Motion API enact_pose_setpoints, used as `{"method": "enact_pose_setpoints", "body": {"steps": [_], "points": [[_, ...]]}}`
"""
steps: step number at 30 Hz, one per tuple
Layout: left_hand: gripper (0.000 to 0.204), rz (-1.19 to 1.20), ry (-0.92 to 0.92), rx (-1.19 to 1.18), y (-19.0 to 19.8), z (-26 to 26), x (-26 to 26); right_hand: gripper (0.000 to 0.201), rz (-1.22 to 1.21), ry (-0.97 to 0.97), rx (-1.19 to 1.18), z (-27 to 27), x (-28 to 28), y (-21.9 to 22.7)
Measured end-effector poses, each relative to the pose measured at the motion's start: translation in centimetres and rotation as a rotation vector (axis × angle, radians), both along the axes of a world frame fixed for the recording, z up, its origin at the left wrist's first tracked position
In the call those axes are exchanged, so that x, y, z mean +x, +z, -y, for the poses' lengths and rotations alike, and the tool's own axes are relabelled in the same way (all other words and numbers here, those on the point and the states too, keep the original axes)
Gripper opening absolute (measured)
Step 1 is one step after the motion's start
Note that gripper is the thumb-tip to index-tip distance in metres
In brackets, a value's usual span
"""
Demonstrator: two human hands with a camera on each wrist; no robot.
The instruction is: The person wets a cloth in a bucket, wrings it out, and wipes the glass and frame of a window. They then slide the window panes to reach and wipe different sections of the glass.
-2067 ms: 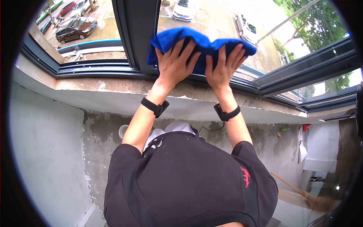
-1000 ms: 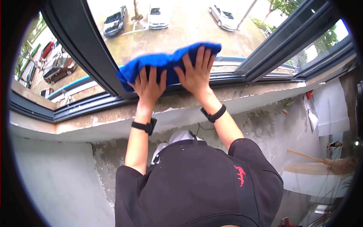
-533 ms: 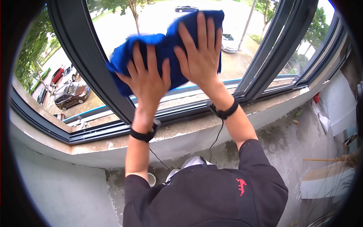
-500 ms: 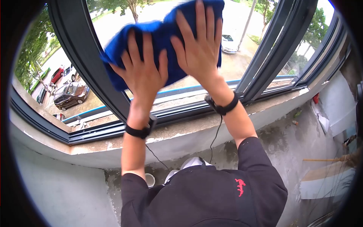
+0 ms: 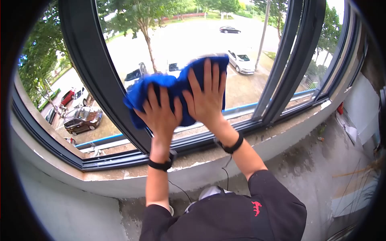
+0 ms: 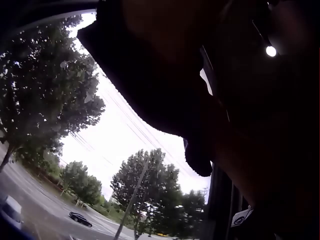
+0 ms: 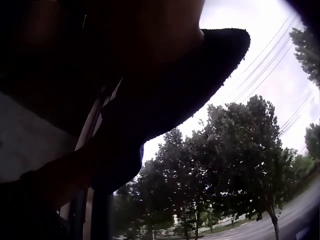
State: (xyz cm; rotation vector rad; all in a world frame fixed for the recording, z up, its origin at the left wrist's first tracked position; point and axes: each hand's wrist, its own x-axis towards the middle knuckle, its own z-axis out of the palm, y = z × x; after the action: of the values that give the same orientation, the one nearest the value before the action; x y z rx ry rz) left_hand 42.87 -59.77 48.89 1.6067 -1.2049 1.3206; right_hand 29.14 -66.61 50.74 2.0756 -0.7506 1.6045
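Note:
In the head view my left hand (image 5: 160,116) presses a blue cloth (image 5: 138,91) against the window glass (image 5: 201,34), fingers straight and spread. My right hand (image 5: 207,96) lies flat on the same cloth, to the right and a little higher, its fingers pointing up. The cloth bunches up between the two hands and overlaps the dark frame post (image 5: 96,60) at its left end. Both wrist views are dark. The cloth's fuzzy edge (image 6: 145,100) stands out against the sky in the left wrist view, and the cloth (image 7: 220,60) appears likewise in the right wrist view.
Below the glass runs the dark bottom rail (image 5: 193,142), then a rough sill (image 5: 241,139) with chipped edges. More frame posts (image 5: 299,64) stand to the right. Cables hang under both wrists. A long wooden handle (image 5: 354,172) lies at the right. Outside are parked cars and trees.
Both hands slid the cloth up the glass from near the bottom rail, then partway back down. The head view has tilted upward, showing more of the outdoors. The fingers stay spread.

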Motion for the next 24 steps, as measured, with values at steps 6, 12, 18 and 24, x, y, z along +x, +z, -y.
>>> {"method": "enact_pose_setpoints", "body": {"steps": [6, 12, 18, 24], "points": [[0.042, -0.275, -0.004, 0.247, -12.0, -2.2, -1.5, 0.055, -0.125, -0.015, 0.172, -1.4, 0.5, -12.5], [0.034, -0.353, -0.013, 0.373, -17.6, -4.1, -2.7, 0.053, -0.223, 0.011, 0.289, -2.7, -0.8, -20.0], [0.040, -0.243, -0.100, 0.166, -9.0, -3.7, -1.7, 0.056, -0.079, 0.024, 0.156, -0.9, -0.3, -13.4], [0.050, 0.066, -0.006, 0.032, 5.5, -2.2, -1.7, 0.054, 0.001, 0.170, -0.035, -0.1, -1.3, 4.9]]}}
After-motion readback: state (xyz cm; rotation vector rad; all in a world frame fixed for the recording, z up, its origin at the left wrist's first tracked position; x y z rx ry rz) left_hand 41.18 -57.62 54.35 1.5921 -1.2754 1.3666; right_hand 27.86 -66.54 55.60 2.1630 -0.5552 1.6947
